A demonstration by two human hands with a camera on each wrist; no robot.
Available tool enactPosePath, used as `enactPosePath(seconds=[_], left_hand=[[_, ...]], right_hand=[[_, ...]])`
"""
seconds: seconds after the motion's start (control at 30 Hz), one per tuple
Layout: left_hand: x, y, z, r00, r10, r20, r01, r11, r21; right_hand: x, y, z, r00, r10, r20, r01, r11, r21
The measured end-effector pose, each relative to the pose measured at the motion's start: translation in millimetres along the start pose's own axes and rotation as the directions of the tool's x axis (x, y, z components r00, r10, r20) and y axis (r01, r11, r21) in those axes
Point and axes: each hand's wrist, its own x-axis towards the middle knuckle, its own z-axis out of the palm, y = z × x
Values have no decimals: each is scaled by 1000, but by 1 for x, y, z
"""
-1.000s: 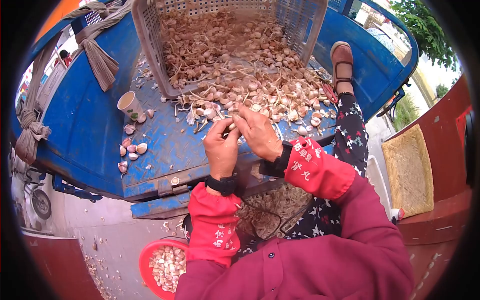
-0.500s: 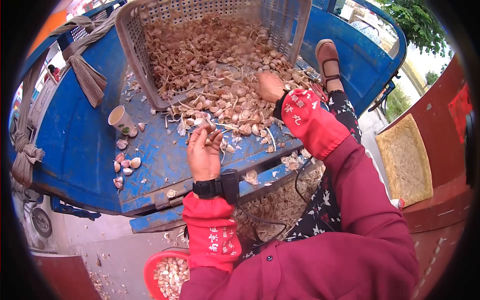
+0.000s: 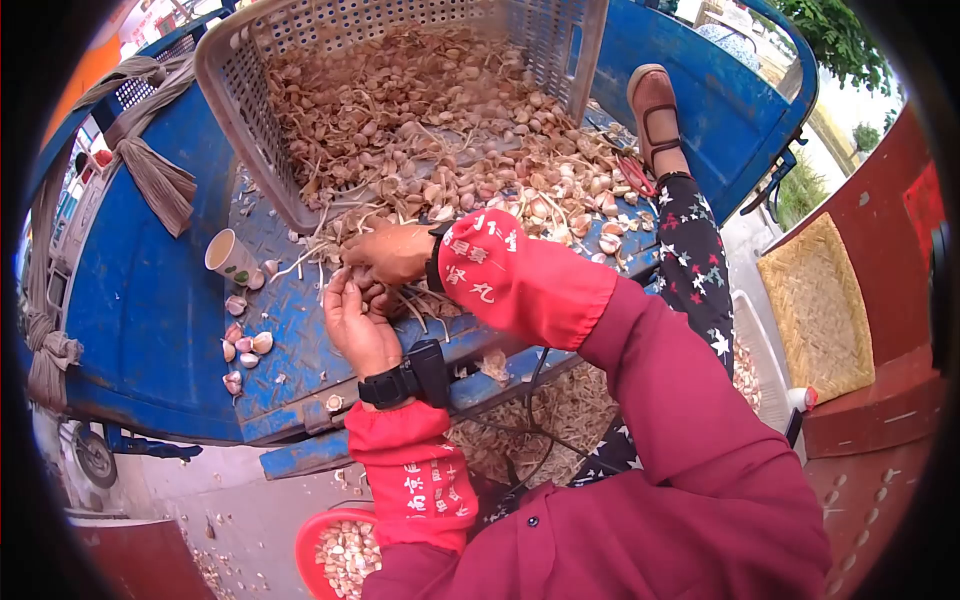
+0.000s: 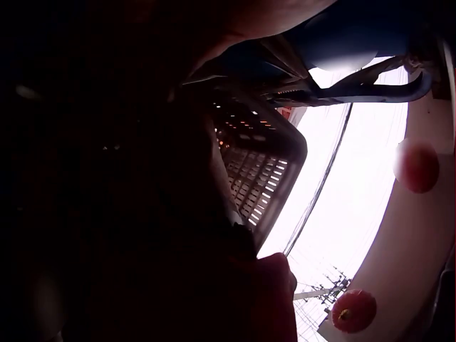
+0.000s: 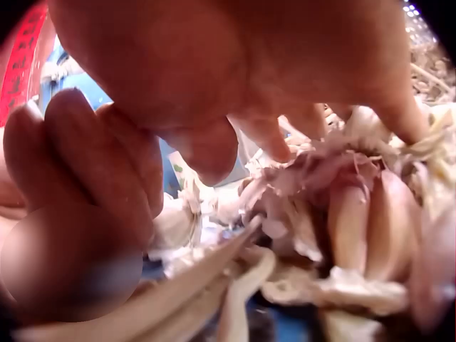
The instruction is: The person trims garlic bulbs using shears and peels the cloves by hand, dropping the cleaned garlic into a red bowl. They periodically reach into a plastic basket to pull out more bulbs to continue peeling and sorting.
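Observation:
At the near edge of a heap of garlic cloves and peel (image 3: 480, 190), my right hand (image 3: 395, 252) reaches across, palm down, just above my left hand. In the right wrist view its spread fingers (image 5: 214, 153) come down over garlic cloves (image 5: 353, 228) with purplish skin and dry stalks. Turned upward beside it, my left hand (image 3: 362, 325) has bent fingers (image 5: 78, 142); I cannot tell whether a clove lies between them. The left wrist view is mostly dark.
A grey perforated crate (image 3: 300, 190) lies tipped, garlic spilling onto the blue truck bed (image 3: 290, 340). A paper cup (image 3: 228, 255) leans near loose cloves (image 3: 246, 345). Below stands a red basin (image 3: 310, 555) of cloves. Red-handled pliers or shears (image 3: 635, 175) lie by the shoe (image 3: 655, 110).
My hands were together at first. The right then went to the heap on the right, and has come back left beside the left hand. The view has shifted, the left hand appearing farther left.

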Motion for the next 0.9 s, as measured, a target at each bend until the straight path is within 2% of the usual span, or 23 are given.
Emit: enactPosePath(seconds=[0.03,0.07,0.1,0.13,0.17,0.2,0.23,0.27,0.3,0.37,0.4,0.47,0.5,0.57,0.6,0.63,0.67,0.7,0.73,0.77,0.83,0.9], left_hand=[[0,0,-2,1000,23,11,-24,999,29],[-3,3,3,1000,-11,-11,12,998,61],[-5,3,8,1000,-10,-15,11,998,58],[-7,3,12,1000,-14,-22,16,996,90],[-8,3,15,999,-17,-30,21,992,122],[-7,1,15,999,-28,-35,32,992,123],[-7,0,15,999,-26,-38,30,992,120],[-7,-1,16,999,-28,-20,30,993,117],[-6,-1,16,1000,-27,-4,27,993,113],[-4,-1,12,1000,-13,14,12,994,106],[-4,-1,12,1000,-20,23,17,993,118],[-6,0,14,999,-34,31,29,988,151],[-6,0,14,999,-29,27,25,988,155],[-6,-1,13,996,-44,77,30,984,178],[-6,-1,14,995,-37,88,22,985,172],[-8,-1,16,996,-34,85,20,985,170],[-9,-1,20,995,-35,93,17,983,185],[-11,-2,23,994,-38,101,17,979,202],[-10,-6,24,994,-35,107,12,978,207],[-12,-6,30,994,-35,100,13,978,207],[-20,-4,42,994,-64,87,45,976,214],[-24,-4,43,996,-28,82,6,967,255]], right_hand=[[-10,-2,-6,995,-50,81,40,991,128],[-31,-13,-33,994,-44,103,22,978,206],[-39,6,-25,998,-54,-19,57,955,292],[-51,16,-40,988,-46,-146,88,952,294],[-60,35,-47,970,23,-243,49,957,287],[-71,50,-58,946,256,-198,-175,920,351],[-78,58,-67,874,405,-269,-329,900,286],[-83,72,-70,832,445,-330,-350,884,308],[-82,81,-70,791,518,-325,-412,844,343],[-73,89,-64,838,401,-371,-377,916,139],[-66,90,-57,842,395,-366,-370,918,140],[-48,89,-43,946,179,-271,-205,976,-73],[-43,89,-37,947,174,-272,-200,977,-70],[-36,82,-36,947,270,-174,-297,942,-155],[-38,77,-40,915,344,-211,-377,915,-144],[-43,73,-44,917,340,-209,-373,916,-146],[-53,65,-52,888,429,-165,-401,899,179],[-63,58,-57,860,502,-93,-402,778,484],[-72,49,-59,878,476,-40,-345,689,637],[-82,32,-61,894,448,-3,-309,622,719],[-95,6,-55,874,484,35,-301,485,821],[-107,-11,-46,882,443,-163,-268,755,598]])
